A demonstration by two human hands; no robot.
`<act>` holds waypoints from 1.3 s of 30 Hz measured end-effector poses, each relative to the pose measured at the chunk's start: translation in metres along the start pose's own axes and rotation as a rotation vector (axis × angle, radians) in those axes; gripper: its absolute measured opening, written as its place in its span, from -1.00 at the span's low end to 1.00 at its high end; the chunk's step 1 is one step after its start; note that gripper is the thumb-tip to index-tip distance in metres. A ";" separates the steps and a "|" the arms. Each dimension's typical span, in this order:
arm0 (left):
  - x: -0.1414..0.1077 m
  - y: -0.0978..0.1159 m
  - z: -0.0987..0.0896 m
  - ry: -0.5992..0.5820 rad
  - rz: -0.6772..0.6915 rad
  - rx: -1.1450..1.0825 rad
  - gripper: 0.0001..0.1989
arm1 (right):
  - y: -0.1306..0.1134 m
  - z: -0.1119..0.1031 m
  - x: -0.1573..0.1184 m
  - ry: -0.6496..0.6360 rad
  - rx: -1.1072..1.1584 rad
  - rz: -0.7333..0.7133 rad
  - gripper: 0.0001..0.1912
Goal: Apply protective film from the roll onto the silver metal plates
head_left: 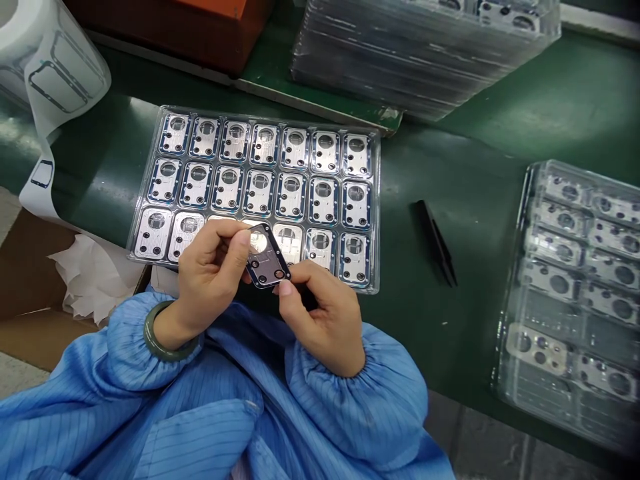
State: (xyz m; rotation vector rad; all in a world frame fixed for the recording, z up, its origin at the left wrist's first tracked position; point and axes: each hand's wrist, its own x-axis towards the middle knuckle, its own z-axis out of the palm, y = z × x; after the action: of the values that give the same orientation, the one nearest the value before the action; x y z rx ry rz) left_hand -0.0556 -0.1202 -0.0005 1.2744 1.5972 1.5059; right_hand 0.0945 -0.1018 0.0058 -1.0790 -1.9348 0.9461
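Held plate: a silver camera-style cover plate (270, 259) with a dark rim, one large round opening and smaller ringed holes is tilting between both hands, above the tray's bottom row.
Left hand: the left hand (213, 267) is pinching the plate's upper left side, thumb on top.
Right hand: the right hand (327, 310) is gripping the plate's lower right corner narrowly between thumb and fingers.
Plate writing: fine lines are crossing the metal; whether they are forming letters, I cannot tell.
Plate tray: a clear blister tray (375, 170) is holding similar plates in three rows; the upper two rows are showing dark blue rims, while the two leftmost plates below are showing plain silver edges.
Roll: a roll of white backing liner (75, 60) is carrying dark rectangular frame stickers, its loose strip (37, 193) hanging down at the left.
Tweezers: black tweezers (434, 243) are lying on the green tabletop (475, 187), right of the plate tray.
Second tray: another clear tray (555, 307) is holding silver plates at far right.
Stack: clear trays (390, 60) are standing piled behind, near an orange-red box (175, 30).
Carton: a cardboard box (30, 267) is holding crumpled white paper (90, 277).
Clothing: the person is wearing a blue striped smock (215, 413) and a green bangle (163, 333) on the left wrist.
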 end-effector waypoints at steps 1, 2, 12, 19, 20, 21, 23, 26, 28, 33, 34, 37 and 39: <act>0.000 0.000 0.000 -0.003 0.001 0.005 -0.92 | 0.000 0.000 0.000 -0.002 -0.008 -0.006 -0.87; 0.000 -0.001 0.000 -0.004 0.003 0.011 -0.92 | 0.000 0.000 0.000 -0.003 -0.007 -0.010 -0.88; 0.017 0.000 -0.011 -0.141 0.197 0.419 -0.87 | 0.005 0.005 -0.008 0.231 0.176 0.149 -0.86; 0.021 -0.008 -0.011 -0.170 0.273 0.732 -0.76 | 0.006 0.006 -0.006 0.186 0.129 0.120 -0.88; 0.020 -0.007 -0.012 -0.176 0.272 0.732 -0.72 | 0.006 0.006 -0.006 0.184 0.128 0.118 -0.88; 0.018 -0.007 -0.012 -0.183 0.277 0.726 -0.69 | 0.006 0.006 -0.006 0.183 0.127 0.118 -0.88; 0.016 -0.006 -0.016 -0.187 0.307 0.703 -0.67 | 0.006 0.006 -0.005 0.178 0.118 0.122 -0.88; 0.012 -0.007 -0.023 -0.187 0.388 0.644 -0.72 | 0.007 0.006 -0.005 0.174 0.105 0.126 -0.88; 0.010 -0.007 -0.029 -0.197 0.444 0.610 -0.75 | 0.007 0.006 -0.005 0.179 0.102 0.127 -0.88; 0.005 -0.011 -0.039 -0.256 0.510 0.626 -0.77 | 0.008 0.007 -0.005 0.191 0.100 0.130 -0.89; 0.005 -0.012 -0.040 -0.281 0.517 0.663 -0.77 | 0.008 0.007 -0.005 0.193 0.098 0.131 -0.89; 0.004 -0.012 -0.040 -0.339 0.523 0.793 -0.72 | 0.007 0.008 -0.004 0.199 0.086 0.143 -0.89; 0.005 -0.011 -0.038 -0.369 0.518 0.845 -0.68 | 0.007 0.008 -0.004 0.202 0.082 0.151 -0.88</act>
State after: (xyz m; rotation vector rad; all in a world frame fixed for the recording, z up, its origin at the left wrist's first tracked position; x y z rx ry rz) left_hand -0.0941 -0.1298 -0.0037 2.4120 1.7777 0.7285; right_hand 0.0915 -0.1050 -0.0047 -1.2361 -1.6562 0.9500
